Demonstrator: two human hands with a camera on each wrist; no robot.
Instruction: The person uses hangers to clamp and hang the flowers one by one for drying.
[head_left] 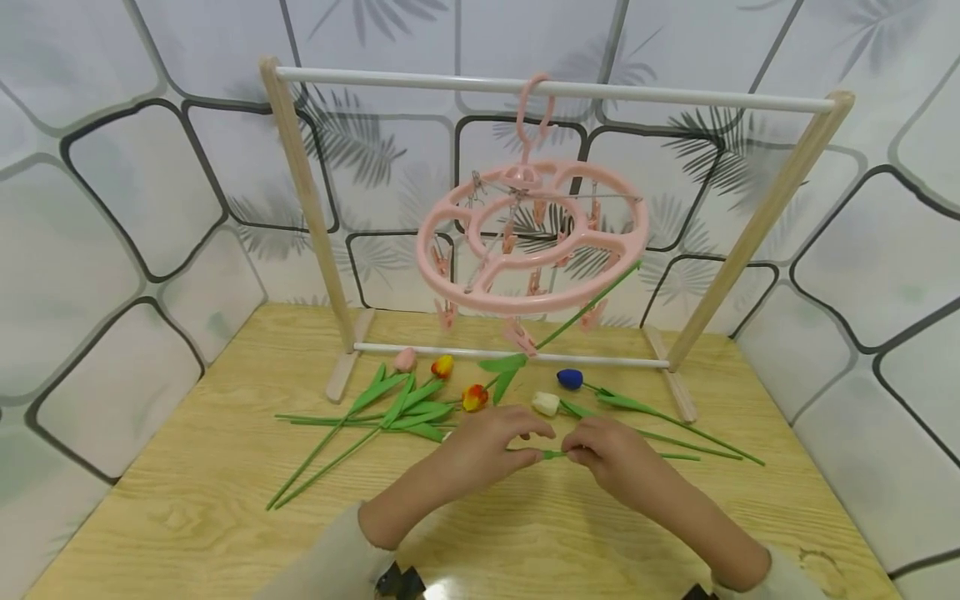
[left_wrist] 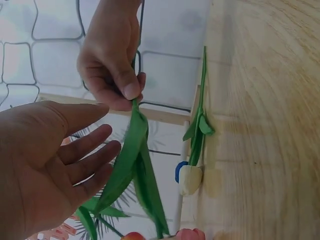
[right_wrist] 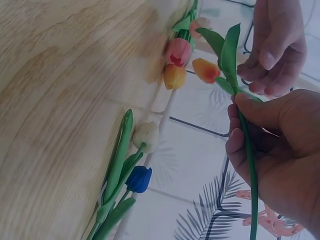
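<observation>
"Head view, reading from the left: what have we got?"

"A pale-pink tulip bloom (head_left: 405, 359) and a red-and-yellow tulip bloom (head_left: 442, 367) over the light wooden table (head_left: 187, 450)! Next, an orange-red tulip (head_left: 475, 397) slanting head-down below the round pink plastic hanger (head_left: 525, 304). Then the left hand (head_left: 491, 439), fingers spread, gripping nothing; whether they brush the leaves, I can't tell."

"And the flower in play?"

"Between the hands, above the table: a long green stem with broad leaves (left_wrist: 128, 150), the right hand (head_left: 611, 460) pinching it just below the leaves. Its bloom I can't make out."

"Done well, how?"

"My call: pinch firmly near the leaves, steady the leafy end left-handed."

"The count?"

"Left, two clear blooms, others overlapping. Centre, one hanger, one slanting tulip, one held stem. Right, one creamy-white tulip (head_left: 546, 404), one royal-blue tulip (head_left: 570, 379)!"
</observation>
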